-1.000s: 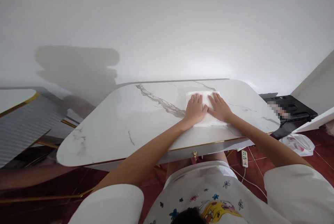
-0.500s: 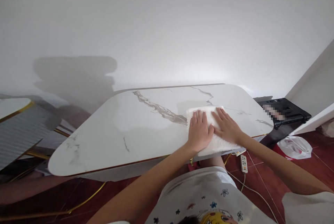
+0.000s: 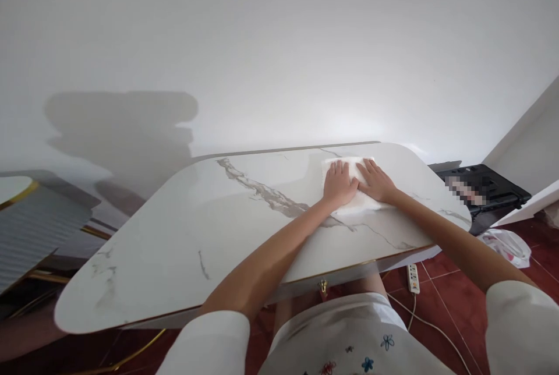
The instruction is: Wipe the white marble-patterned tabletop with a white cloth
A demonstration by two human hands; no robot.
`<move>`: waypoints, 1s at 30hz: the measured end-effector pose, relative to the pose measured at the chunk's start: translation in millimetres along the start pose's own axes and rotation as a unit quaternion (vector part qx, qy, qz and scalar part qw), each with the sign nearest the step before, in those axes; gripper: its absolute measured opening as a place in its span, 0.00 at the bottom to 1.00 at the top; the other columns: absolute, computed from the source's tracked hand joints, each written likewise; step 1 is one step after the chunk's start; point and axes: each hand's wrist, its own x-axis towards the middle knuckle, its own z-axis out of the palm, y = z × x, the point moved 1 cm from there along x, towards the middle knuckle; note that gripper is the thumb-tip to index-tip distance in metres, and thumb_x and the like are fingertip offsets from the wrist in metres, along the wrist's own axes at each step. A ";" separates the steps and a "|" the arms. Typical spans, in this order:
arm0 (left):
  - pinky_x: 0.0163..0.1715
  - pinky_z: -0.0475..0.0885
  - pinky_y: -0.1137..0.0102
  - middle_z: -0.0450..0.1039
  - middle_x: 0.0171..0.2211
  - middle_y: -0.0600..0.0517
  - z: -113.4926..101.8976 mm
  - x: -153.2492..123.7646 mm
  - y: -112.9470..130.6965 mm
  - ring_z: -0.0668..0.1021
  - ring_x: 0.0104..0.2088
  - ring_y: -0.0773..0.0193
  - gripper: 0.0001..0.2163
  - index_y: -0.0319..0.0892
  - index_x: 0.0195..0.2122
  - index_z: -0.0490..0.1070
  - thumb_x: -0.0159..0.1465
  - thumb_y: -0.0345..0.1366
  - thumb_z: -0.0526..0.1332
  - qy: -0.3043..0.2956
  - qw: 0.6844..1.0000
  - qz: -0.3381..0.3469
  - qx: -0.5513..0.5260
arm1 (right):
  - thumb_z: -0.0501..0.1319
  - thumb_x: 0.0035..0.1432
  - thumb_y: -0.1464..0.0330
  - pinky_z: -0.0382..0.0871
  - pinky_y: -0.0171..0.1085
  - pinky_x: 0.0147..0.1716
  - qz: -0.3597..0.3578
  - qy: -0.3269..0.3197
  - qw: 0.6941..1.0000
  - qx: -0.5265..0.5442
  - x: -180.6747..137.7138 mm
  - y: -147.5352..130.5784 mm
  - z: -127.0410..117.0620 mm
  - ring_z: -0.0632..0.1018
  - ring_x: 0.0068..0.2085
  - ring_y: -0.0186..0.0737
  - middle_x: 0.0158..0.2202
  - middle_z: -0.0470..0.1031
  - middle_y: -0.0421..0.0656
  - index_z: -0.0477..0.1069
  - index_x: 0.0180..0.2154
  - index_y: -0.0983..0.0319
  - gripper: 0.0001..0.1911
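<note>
A white fluffy cloth (image 3: 360, 207) lies spread on the right half of a white marble-patterned tabletop (image 3: 174, 235). My left hand (image 3: 339, 184) presses flat on the cloth's left part, fingers stretched toward the wall. Flat on its right part rests my right hand (image 3: 376, 181), with its fingers pointing away and to the left. The two thumbs meet or nearly meet in the middle. Both palms are down and hide much of the cloth. Grey-brown veins run across the tabletop to the left of the cloth and in front of it.
Behind the tabletop rises a white wall (image 3: 279, 60). A black folding stool or stand (image 3: 502, 186) is off the right end, beside a white plastic bag (image 3: 506, 247). A power strip (image 3: 413, 279) with its cable lies on the red floor. Another gold-edged table (image 3: 17, 188) stands at left.
Both hands have slid the cloth away from me, toward the wall side of the tabletop. The vein and tabletop front edge it covered now show. The view has shifted slightly.
</note>
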 end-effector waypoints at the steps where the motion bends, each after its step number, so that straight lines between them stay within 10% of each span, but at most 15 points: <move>1: 0.62 0.52 0.59 0.52 0.65 0.40 1.6 10.4 -5.4 0.53 0.65 0.49 0.26 0.32 0.62 0.54 0.65 0.39 0.48 0.005 1.000 -0.003 -0.002 | 0.48 0.63 0.53 0.54 0.54 0.59 -0.002 0.005 1.000 0.001 11.6 2.7 3.2 0.51 0.65 0.59 0.66 0.50 0.55 0.53 0.63 0.67 0.34; 14: 0.61 0.52 0.58 0.51 0.65 0.43 14.9 95.1 -58.6 0.53 0.65 0.50 0.25 0.35 0.62 0.55 0.65 0.39 0.46 0.028 0.998 -0.050 -0.012 | 0.48 0.63 0.55 0.51 0.53 0.60 -0.010 0.001 1.000 0.018 117.2 17.3 28.6 0.51 0.65 0.58 0.66 0.50 0.56 0.53 0.63 0.68 0.33; 30: 0.62 0.51 0.58 0.52 0.65 0.42 23.3 124.3 -46.8 0.53 0.65 0.49 0.25 0.34 0.61 0.55 0.66 0.41 0.45 0.018 0.998 -0.062 -0.014 | 0.45 0.63 0.51 0.51 0.57 0.60 -0.029 -0.013 0.998 0.054 137.3 58.2 39.5 0.51 0.65 0.58 0.66 0.52 0.51 0.53 0.63 0.64 0.34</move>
